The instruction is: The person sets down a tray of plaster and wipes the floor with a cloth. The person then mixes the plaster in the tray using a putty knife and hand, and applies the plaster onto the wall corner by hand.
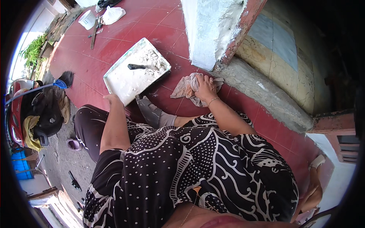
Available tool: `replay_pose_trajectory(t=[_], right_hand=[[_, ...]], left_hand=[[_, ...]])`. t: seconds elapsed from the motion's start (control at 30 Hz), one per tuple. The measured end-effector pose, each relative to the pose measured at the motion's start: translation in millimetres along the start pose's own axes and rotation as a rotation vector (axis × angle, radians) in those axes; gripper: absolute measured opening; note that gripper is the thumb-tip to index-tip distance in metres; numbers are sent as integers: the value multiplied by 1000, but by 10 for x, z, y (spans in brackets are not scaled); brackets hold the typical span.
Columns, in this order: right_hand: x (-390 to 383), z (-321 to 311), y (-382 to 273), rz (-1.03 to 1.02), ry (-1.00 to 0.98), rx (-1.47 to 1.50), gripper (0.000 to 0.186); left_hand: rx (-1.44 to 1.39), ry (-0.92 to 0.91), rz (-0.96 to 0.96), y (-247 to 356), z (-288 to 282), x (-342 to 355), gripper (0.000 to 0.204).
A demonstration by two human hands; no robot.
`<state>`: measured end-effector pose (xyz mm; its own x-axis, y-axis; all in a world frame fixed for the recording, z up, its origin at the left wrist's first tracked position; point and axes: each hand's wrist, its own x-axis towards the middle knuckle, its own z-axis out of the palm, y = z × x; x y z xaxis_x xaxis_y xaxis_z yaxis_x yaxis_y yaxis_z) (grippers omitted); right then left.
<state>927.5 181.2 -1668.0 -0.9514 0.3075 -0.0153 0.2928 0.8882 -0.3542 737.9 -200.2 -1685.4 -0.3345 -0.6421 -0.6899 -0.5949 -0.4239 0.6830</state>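
A shallow white tray (123, 83) lies on the red tiled floor, smeared inside with thick white paste (152, 60). A tool with a black handle (137, 66) rests in it, its working end sunk in the paste. My left hand (112, 98) is at the tray's near left edge and seems to grip the rim, though most of its fingers are hidden. To the tray's right, my right hand (206, 86) is closed on a crumpled, stained pale rag (186, 88), pressing it to the floor near the foot of a pillar.
The rough white pillar (203, 34) stands ahead on the right, beside a raised concrete edge (266, 89). My grey-covered foot (150, 110) is close to the tray. A white bucket (87, 19) and white bag (113, 15) are far left; a broom (65, 80) and motorbike (17, 114) are at left.
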Motion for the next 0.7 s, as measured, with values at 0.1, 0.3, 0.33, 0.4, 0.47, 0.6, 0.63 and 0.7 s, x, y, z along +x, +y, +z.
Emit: replay_pose_trajectory(t=[0.1,0.3,0.33,0.4,0.47,0.6,0.63,0.7], right_hand=[[-28,-72,36,2,-35,3,73],[-25,-99,77,5,-8,1,74],[-19,-94,79,-4,-10,4,74],[4,-63,35,-10,-14,1,75],[28,-4,-38,2,-14,-18,75],[133,80,-292,-5,3,-27,75],[144,99,-365,0,12,-28,76],[163,142,-526,-9,17,-33,76]], left_hand=[[-38,171,-32,-44,7,-127,99],[-65,66,11,69,24,-667,95],[-38,-63,-17,70,51,-589,89],[4,-181,-34,59,101,-578,74],[78,-295,7,-6,85,-624,74],[148,-355,103,191,137,-567,76],[147,-356,102,278,177,-450,76],[177,-409,134,464,225,-47,73]])
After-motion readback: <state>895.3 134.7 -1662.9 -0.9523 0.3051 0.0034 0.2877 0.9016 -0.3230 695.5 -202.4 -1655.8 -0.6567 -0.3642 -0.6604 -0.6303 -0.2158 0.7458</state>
